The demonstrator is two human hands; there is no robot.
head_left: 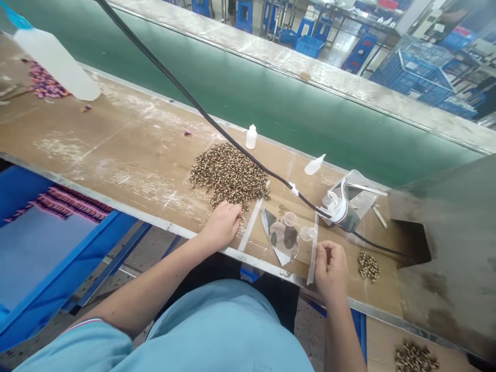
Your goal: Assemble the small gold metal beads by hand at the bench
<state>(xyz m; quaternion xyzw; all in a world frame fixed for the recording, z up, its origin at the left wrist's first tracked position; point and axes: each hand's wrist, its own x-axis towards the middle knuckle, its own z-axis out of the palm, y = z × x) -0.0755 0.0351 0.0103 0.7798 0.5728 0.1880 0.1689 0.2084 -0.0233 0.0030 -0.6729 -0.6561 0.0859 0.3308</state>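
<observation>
Nearest the camera is the person's light blue shirt (pixel 217 330), with both bare forearms reaching up from it to the edge of the workbench (pixel 127 150). The right hand (pixel 330 266) sits at the near edge, its fingers curled and pinched together on something too small to make out, just beside a clear plastic strip (pixel 312 258) whose long axis runs away from the person, near edge toward the belt. The left hand (pixel 223 222) rests with fingers curled down onto the near fringe of a big pile of small brass-coloured rings (pixel 228 173), touching them; whether it has one gripped cannot be told. Between the hands lie a camouflage-print scrap (pixel 282 236) and another clear strip (pixel 250 225), angled the same way. To work well here, it seems wise to draw out only one ring at a time with the fingertips, keeping the pile from scattering. A smaller heap of rings (pixel 368 266) lies right of the right hand. Farther on, a black cable (pixel 217 126) crosses diagonally to a taped tool (pixel 341 211), past two small dropper bottles (pixel 251 137), then the green conveyor belt (pixel 271 98).
</observation>
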